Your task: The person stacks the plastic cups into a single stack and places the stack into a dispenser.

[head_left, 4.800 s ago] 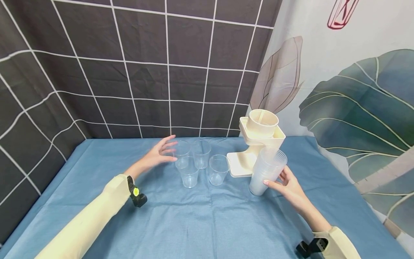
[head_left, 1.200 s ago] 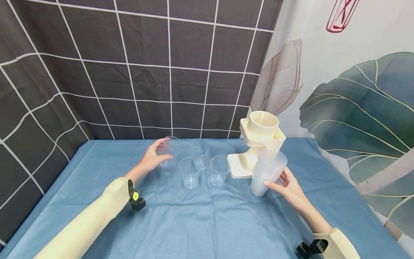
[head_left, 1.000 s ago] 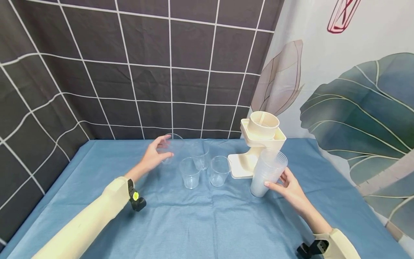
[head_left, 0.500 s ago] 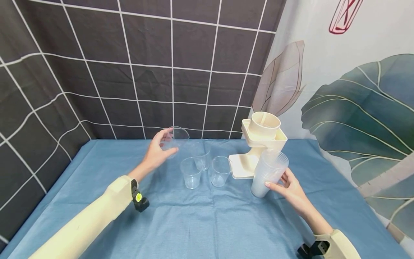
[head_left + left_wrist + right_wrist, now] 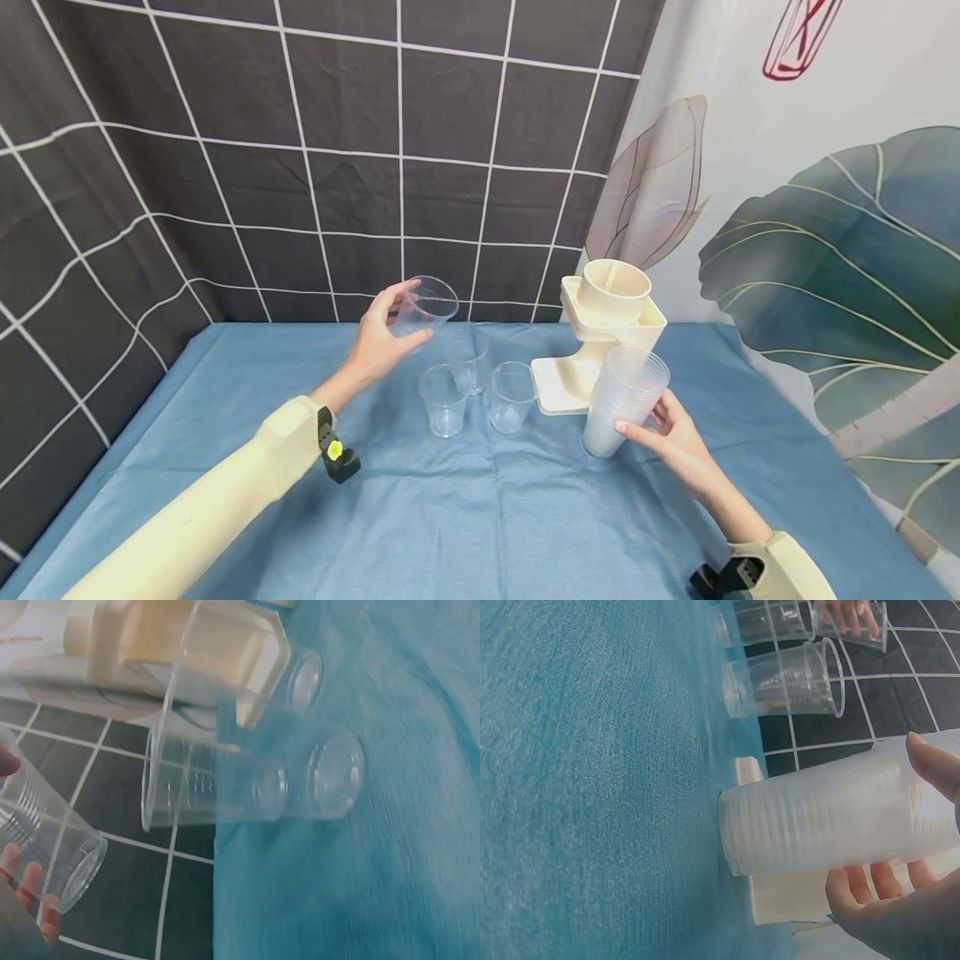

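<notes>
In the head view my left hand [image 5: 377, 337] holds a clear plastic cup [image 5: 429, 304] between fingers and thumb, raised behind the standing cups and slightly tilted. The left wrist view shows this held cup [image 5: 64, 859] clear of the blue cloth. My right hand [image 5: 671, 433] grips a tall stack of nested clear cups [image 5: 626, 400], which leans a little to the right with its base at the cloth. Three single cups stand upright: a front-left cup [image 5: 444, 404], a front-right cup [image 5: 512, 400] and a rear cup [image 5: 468, 367] partly behind them.
A cream plastic stand [image 5: 566, 387] with a round open tube [image 5: 611, 287] on top rises just behind the stack, which partly hides it. Blue cloth [image 5: 420, 525] covers the table. Dark gridded fabric [image 5: 442, 200] hangs along the back edge, a leaf-patterned curtain [image 5: 840, 275] on the right.
My left hand has taken hold of the rear-left cup, drawn it left, then lifted it up and rightward. The right hand and the stack have stayed in place.
</notes>
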The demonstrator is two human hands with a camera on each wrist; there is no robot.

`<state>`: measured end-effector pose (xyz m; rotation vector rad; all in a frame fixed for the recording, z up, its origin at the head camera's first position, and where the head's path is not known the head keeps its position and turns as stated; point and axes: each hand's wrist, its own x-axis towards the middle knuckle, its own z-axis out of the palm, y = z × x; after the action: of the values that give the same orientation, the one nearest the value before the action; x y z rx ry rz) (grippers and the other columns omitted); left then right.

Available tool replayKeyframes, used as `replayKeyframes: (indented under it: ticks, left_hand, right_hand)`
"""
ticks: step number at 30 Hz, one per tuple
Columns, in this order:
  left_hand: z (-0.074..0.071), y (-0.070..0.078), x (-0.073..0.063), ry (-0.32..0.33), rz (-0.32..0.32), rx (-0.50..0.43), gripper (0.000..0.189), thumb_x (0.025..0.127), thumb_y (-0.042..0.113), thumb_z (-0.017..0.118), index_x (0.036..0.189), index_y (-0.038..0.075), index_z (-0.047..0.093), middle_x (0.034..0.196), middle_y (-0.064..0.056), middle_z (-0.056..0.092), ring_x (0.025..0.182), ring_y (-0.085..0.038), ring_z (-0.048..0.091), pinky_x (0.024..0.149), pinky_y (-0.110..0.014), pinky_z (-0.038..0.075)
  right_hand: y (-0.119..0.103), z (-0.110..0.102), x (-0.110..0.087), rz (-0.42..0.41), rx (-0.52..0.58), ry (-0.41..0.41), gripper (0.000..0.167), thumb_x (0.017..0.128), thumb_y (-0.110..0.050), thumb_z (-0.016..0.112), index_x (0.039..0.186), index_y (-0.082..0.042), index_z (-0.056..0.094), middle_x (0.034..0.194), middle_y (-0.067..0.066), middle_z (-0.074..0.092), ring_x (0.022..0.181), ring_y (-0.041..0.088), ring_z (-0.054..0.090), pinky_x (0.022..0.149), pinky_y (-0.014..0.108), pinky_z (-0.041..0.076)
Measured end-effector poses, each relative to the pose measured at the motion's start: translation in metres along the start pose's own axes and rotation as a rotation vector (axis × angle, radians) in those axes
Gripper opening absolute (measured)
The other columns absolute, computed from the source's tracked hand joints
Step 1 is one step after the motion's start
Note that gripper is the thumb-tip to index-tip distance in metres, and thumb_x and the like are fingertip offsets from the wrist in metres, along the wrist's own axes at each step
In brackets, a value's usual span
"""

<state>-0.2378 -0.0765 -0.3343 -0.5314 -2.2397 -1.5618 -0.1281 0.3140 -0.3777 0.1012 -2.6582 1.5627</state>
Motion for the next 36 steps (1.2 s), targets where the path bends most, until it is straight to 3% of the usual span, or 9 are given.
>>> replayKeyframes:
  ticks: [2,4,8,14,21,30,36]
  left_hand:
    - [0.002,0.004,0.0,0.004,0.004,-0.009,0.07,0.074,0.002,0.076,0.137,0.009,0.049,0.122,-0.016,0.056,0.115,-0.03,0.053,0.095,-0.043,0.042]
    - [0.003,0.007,0.001,0.006,0.011,-0.019,0.07,0.074,0.002,0.076,0.138,0.008,0.048,0.122,-0.016,0.056,0.115,-0.029,0.053,0.094,-0.043,0.042]
    - [0.008,0.013,0.002,0.015,0.022,-0.04,0.07,0.074,0.003,0.076,0.137,0.008,0.046,0.123,-0.016,0.059,0.115,-0.028,0.053,0.094,-0.043,0.042]
    - [0.015,0.024,0.002,0.027,0.039,-0.094,0.067,0.073,0.004,0.079,0.132,0.005,0.047,0.123,-0.017,0.059,0.116,-0.027,0.054,0.094,-0.042,0.044]
    - [0.025,0.034,0.0,-0.012,0.068,-0.107,0.064,0.073,0.005,0.079,0.13,0.005,0.049,0.123,-0.016,0.061,0.117,-0.027,0.054,0.096,-0.045,0.046]
    - [0.038,0.046,0.0,-0.026,0.087,-0.131,0.064,0.074,0.008,0.08,0.13,0.003,0.049,0.121,-0.016,0.062,0.113,-0.027,0.057,0.094,-0.044,0.047]
    - [0.047,0.054,-0.001,-0.04,0.056,-0.167,0.063,0.076,0.012,0.08,0.131,0.007,0.049,0.121,-0.015,0.062,0.11,-0.026,0.059,0.094,-0.039,0.047]
  right_hand:
    - [0.0,0.0,0.0,0.002,0.004,-0.002,0.08,0.089,-0.016,0.068,0.151,-0.008,0.018,0.149,0.014,0.037,0.12,-0.009,0.037,0.106,0.024,0.04]
    - [0.0,0.0,0.0,0.002,0.008,-0.003,0.079,0.089,-0.016,0.068,0.151,-0.008,0.018,0.149,0.014,0.037,0.12,-0.01,0.037,0.108,0.03,0.041]
    - [-0.001,0.001,0.0,-0.002,0.018,-0.002,0.078,0.089,-0.015,0.068,0.15,-0.007,0.019,0.148,0.014,0.038,0.116,-0.014,0.036,0.112,0.054,0.031]
    - [-0.001,0.001,0.0,0.007,0.018,-0.002,0.079,0.089,-0.016,0.067,0.15,-0.007,0.018,0.149,0.014,0.037,0.123,-0.005,0.038,0.112,0.054,0.03]
    - [-0.001,0.001,0.0,0.005,0.044,-0.006,0.081,0.089,-0.014,0.067,0.15,-0.005,0.016,0.149,0.018,0.035,0.138,0.038,0.032,0.112,0.058,0.027]
    - [-0.001,0.001,0.0,0.008,0.018,-0.006,0.079,0.089,-0.016,0.067,0.15,-0.006,0.018,0.149,0.016,0.037,0.137,0.033,0.035,0.111,0.053,0.032]
    - [-0.001,0.0,0.0,0.008,0.038,-0.015,0.081,0.089,-0.014,0.067,0.15,-0.003,0.016,0.149,0.022,0.033,0.139,0.04,0.031,0.111,0.06,0.028]
